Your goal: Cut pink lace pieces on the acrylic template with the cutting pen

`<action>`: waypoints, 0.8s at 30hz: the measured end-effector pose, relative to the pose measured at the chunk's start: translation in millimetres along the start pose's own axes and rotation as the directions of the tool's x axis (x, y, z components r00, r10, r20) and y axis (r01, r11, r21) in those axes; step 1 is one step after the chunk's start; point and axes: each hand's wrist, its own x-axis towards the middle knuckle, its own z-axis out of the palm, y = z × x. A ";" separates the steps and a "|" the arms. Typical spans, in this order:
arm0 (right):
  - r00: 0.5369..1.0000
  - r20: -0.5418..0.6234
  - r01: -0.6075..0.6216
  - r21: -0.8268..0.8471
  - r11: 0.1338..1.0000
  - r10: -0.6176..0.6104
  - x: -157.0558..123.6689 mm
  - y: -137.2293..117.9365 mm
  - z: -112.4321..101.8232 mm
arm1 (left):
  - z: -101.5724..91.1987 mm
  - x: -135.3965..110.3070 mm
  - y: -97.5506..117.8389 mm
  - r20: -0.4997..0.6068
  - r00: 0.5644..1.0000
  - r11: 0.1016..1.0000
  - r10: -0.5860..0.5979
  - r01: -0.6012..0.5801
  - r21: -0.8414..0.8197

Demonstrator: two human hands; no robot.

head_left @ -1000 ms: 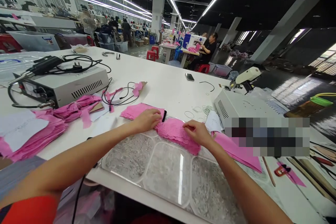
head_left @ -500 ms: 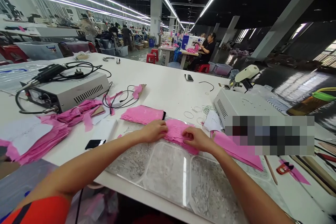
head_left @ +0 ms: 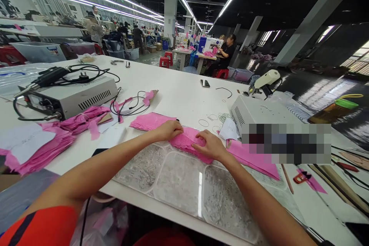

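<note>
A small piece of pink lace fabric (head_left: 187, 140) lies at the far edge of a clear plastic tray (head_left: 184, 184) with divided compartments. My left hand (head_left: 168, 129) rests on the lace's left end with fingers curled, pressing it down. My right hand (head_left: 210, 145) pinches the lace's right end. A second pink lace piece (head_left: 148, 121) lies flat just left of my left hand. A flat pink fabric sheet (head_left: 253, 159) lies to the right of my right hand.
Grey machine box (head_left: 72, 98) with black cables sits at left, beside stacks of pink pieces (head_left: 37, 150). Another white machine (head_left: 256, 113) stands right. Red scissors (head_left: 301, 178), a pencil (head_left: 286, 178) and rulers lie far right. A phone (head_left: 205, 83) lies farther back. A seated person (head_left: 227, 52) works behind.
Both hands have drawn closer together on the pink lace, bunching it slightly. The view has shifted a little; the dark phone near the left table edge is mostly out of sight.
</note>
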 end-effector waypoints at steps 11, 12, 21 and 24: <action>0.961 -0.191 0.167 -0.167 0.972 -0.198 -62.9 11.0 2.8 | -15.7 -60.0 10.6 0.123 0.977 0.984 0.174 -0.167 -0.067; 0.925 -0.212 0.273 -0.207 0.940 -0.315 -76.3 8.2 6.4 | -15.1 -72.5 11.9 0.152 0.969 0.980 0.194 -0.186 -0.068; 0.841 -0.139 0.504 -0.153 0.850 -0.523 -138.3 -18.8 26.3 | -18.5 -134.2 23.1 0.326 0.903 0.945 0.280 -0.319 0.073; 0.887 -0.165 0.432 -0.031 0.901 -0.431 -135.1 -12.8 17.1 | -17.5 -123.4 24.3 0.312 0.926 0.953 0.214 -0.268 0.140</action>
